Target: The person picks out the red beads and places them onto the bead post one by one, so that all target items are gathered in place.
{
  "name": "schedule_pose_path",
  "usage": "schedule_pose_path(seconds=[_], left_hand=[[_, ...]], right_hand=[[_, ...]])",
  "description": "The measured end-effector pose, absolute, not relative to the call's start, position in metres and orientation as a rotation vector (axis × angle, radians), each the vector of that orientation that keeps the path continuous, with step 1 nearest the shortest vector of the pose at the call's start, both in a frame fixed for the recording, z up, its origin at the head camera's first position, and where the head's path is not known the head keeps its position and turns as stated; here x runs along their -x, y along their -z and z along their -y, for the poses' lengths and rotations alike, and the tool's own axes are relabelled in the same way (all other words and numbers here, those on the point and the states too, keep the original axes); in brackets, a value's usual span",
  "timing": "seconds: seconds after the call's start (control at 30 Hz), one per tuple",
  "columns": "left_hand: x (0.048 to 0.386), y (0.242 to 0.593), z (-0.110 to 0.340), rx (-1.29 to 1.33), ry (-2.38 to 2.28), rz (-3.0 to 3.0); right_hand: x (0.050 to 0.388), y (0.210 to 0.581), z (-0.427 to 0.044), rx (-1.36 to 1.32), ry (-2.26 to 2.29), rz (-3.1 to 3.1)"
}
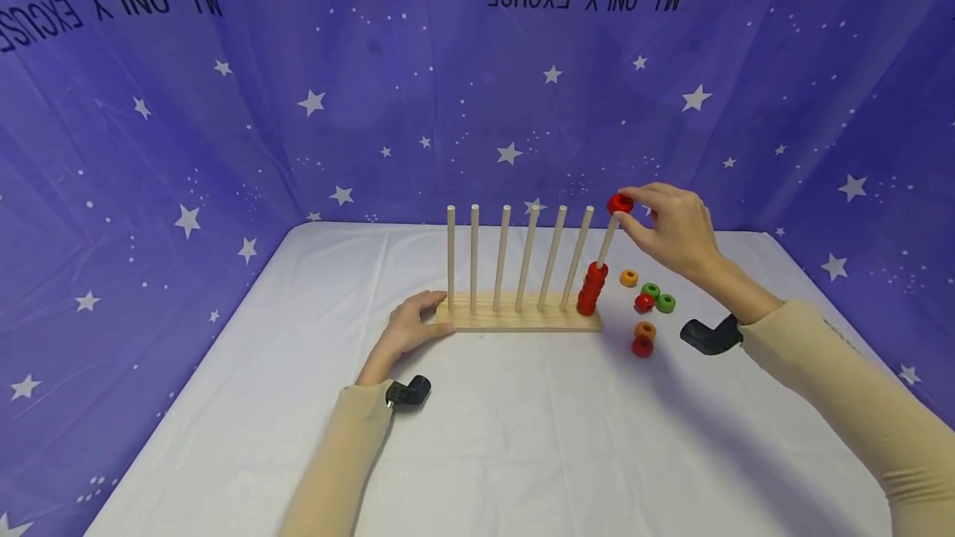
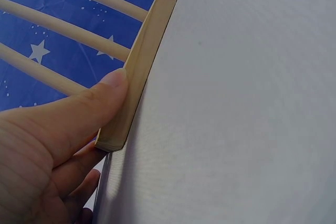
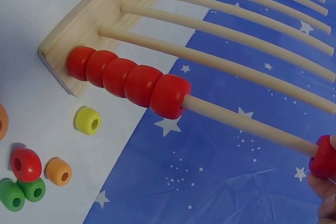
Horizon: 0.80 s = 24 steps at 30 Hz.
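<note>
My right hand [image 1: 675, 226] pinches a red bead [image 1: 619, 204] between thumb and fingers at the tip of the rightmost peg. In the right wrist view this held bead [image 3: 324, 160] sits over the peg's end. Several red beads [image 3: 125, 77] are stacked low on that same peg. My left hand [image 1: 405, 327] grips the left end of the wooden peg rack's base [image 1: 515, 322]. The left wrist view has the thumb [image 2: 113, 85] on the base's front edge, with the fingers round its end, partly hidden. The other upright pegs [image 1: 503, 259] carry no beads.
Right of the rack, loose beads lie on the white-covered table [image 1: 507, 421]: orange [image 1: 629, 278], green [image 1: 666, 303] and red [image 1: 642, 346]. A yellow bead [image 3: 88, 120] shows in the right wrist view. A purple star-patterned cloth [image 1: 448, 106] hangs behind.
</note>
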State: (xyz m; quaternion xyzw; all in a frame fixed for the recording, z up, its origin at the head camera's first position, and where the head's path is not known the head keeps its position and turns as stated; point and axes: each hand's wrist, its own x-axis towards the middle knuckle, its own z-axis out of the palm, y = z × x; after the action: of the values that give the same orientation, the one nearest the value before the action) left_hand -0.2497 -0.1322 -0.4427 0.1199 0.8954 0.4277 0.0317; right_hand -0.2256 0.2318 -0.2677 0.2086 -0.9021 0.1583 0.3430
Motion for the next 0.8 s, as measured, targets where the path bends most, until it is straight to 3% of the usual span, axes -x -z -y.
schedule_pose_path(seconds=[0.8], left_hand=[[0.2494, 0.4421, 0.1318, -0.359, -1.301, -2.752]], right_hand=[[0.2299, 0.2707, -0.2334, -0.513, -0.428, 2.39]])
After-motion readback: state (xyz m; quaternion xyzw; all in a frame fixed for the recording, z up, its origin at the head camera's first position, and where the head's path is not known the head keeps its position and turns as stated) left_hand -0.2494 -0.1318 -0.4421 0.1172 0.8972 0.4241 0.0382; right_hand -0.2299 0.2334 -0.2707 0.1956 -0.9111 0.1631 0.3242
